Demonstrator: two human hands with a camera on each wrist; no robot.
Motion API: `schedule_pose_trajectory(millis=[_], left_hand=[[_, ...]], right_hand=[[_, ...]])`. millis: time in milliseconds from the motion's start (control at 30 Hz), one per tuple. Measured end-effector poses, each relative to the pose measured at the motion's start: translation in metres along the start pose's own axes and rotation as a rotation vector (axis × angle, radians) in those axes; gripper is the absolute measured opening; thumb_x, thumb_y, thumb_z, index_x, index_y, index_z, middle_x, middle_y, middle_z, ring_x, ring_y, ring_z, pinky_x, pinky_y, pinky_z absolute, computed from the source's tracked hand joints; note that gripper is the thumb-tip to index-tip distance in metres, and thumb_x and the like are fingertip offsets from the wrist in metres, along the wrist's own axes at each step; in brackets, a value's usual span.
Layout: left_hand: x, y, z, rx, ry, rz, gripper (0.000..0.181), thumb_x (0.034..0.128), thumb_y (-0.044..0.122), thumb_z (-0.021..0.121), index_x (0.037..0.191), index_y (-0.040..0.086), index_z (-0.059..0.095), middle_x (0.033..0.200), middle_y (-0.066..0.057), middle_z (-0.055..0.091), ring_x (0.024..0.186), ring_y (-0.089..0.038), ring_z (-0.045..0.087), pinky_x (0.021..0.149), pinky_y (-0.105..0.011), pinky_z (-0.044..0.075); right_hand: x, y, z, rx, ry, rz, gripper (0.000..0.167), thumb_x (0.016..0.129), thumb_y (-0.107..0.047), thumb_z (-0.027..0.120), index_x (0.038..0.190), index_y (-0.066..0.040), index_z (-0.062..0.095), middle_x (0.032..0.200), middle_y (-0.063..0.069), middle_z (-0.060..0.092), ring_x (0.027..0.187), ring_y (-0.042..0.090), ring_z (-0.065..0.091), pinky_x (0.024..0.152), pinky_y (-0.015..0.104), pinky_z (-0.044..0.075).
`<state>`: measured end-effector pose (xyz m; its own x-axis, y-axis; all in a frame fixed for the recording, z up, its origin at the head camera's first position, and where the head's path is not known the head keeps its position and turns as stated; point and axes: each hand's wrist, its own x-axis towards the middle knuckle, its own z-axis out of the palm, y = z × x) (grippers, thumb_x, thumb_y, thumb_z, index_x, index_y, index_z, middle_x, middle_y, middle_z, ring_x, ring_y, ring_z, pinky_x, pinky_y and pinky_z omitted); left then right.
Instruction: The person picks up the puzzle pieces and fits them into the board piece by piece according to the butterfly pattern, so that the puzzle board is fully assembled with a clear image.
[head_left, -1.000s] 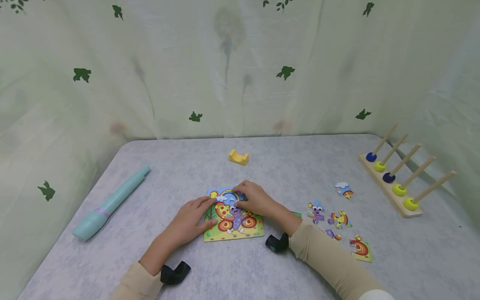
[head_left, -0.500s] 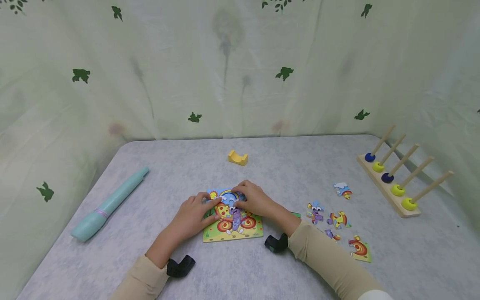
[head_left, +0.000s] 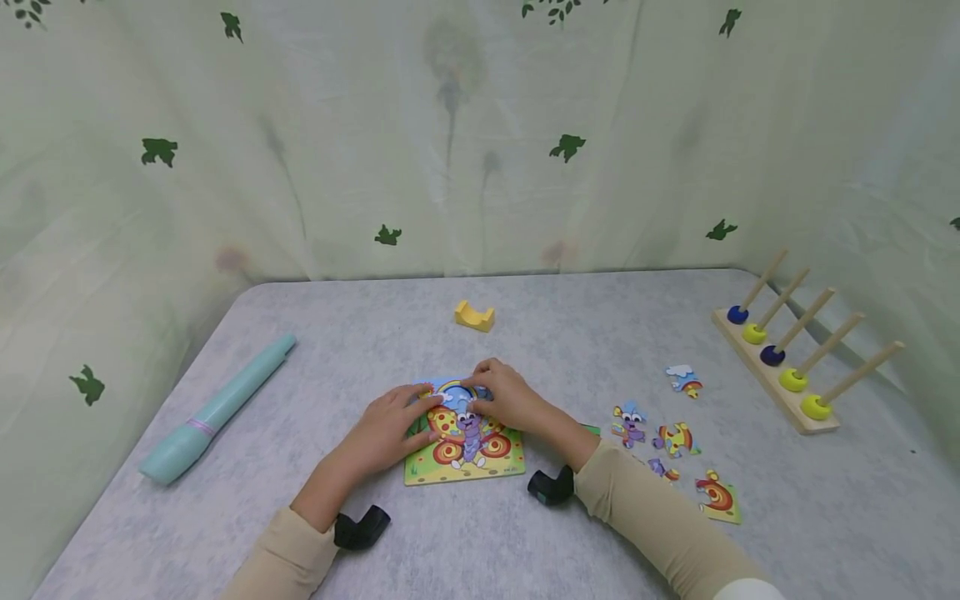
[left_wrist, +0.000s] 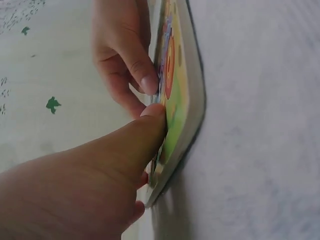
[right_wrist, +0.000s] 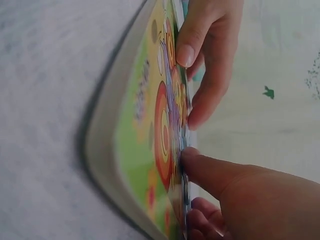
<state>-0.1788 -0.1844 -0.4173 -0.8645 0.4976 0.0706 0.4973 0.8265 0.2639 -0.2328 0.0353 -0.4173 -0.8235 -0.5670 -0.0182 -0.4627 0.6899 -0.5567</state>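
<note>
Left hand point(head_left: 382, 433), relaxed, and right hand point(head_left: 512, 398), grip unclear, touch the puzzle board point(head_left: 491, 467); pegs point(head_left: 862, 372) hold beads point(head_left: 815, 407).

Bright multicoloured puzzle point(head_left: 469, 442), mottled grey table point(head_left: 577, 333), pale green curtain point(head_left: 337, 108).

The puzzle's butterfly has a purple body, lower wings ringed in red and yellow and spotted upper wings, over yellow-green ground; the loose pieces point(head_left: 630, 425) repeat purple, red, yellow and blue. Dark green leaf-like shapes dot the curtain. The sleeves point(head_left: 652, 517) are plain beige, the wrist cameras point(head_left: 360, 532) black, the roll point(head_left: 232, 400) turquoise with a lilac band, the block point(head_left: 475, 318) yellow; pale wooden pegs point(head_left: 862, 372) carry blue and yellow beads point(head_left: 816, 407).
</note>
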Motion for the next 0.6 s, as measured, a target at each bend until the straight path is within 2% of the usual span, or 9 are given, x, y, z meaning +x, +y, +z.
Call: schedule_pose_trajectory(millis=[100,233,367,500,600], left_hand=[[-0.001,-0.004,0.003,-0.037,0.002,0.035,0.055,0.0871,0.039,0.056,0.134,0.014,0.044,0.138,-0.011,0.035,0.125,-0.034,0.03,0.097,-0.054,0.024],[-0.002,-0.009,0.006,-0.056,-0.004,0.04,0.055,0.088,0.042,0.054,0.137,0.019,0.041,0.14,-0.008,0.033,0.125,-0.033,0.029,0.098,-0.053,0.022],[-0.001,-0.012,0.007,-0.071,0.012,0.054,0.054,0.0879,0.042,0.054,0.136,0.02,0.042,0.139,-0.008,0.033,0.124,-0.033,0.03,0.098,-0.053,0.022],[0.0,-0.012,0.007,-0.077,0.007,0.052,0.054,0.0877,0.042,0.054,0.136,0.02,0.042,0.139,-0.008,0.033,0.125,-0.032,0.03,0.099,-0.052,0.021],[0.0,-0.011,0.006,-0.081,-0.013,0.039,0.054,0.088,0.043,0.053,0.136,0.021,0.041,0.14,-0.008,0.032,0.126,-0.031,0.028,0.1,-0.051,0.02]], right_hand=[[0.0,-0.002,-0.003,-0.05,-0.034,-0.009,0.04,0.088,-0.028,0.058,0.127,-0.016,0.054,0.126,0.008,0.043,0.108,0.023,0.042,0.087,0.037,0.037],[-0.002,-0.005,-0.008,-0.086,-0.116,0.006,0.046,0.09,-0.031,0.055,0.133,-0.019,0.046,0.138,0.009,0.034,0.118,0.028,0.035,0.093,0.041,0.034],[-0.006,-0.008,-0.016,-0.023,-0.166,0.012,0.054,0.088,-0.034,0.057,0.137,-0.017,0.04,0.142,0.01,0.026,0.125,0.027,0.029,0.097,0.042,0.032],[-0.018,-0.008,-0.032,0.097,-0.134,-0.036,0.056,0.087,-0.031,0.059,0.137,-0.013,0.039,0.142,0.01,0.027,0.128,0.024,0.026,0.098,0.041,0.031],[-0.034,-0.007,-0.05,0.152,-0.049,-0.081,0.055,0.086,-0.028,0.061,0.135,-0.013,0.04,0.139,0.006,0.033,0.127,0.02,0.029,0.098,0.04,0.031]])
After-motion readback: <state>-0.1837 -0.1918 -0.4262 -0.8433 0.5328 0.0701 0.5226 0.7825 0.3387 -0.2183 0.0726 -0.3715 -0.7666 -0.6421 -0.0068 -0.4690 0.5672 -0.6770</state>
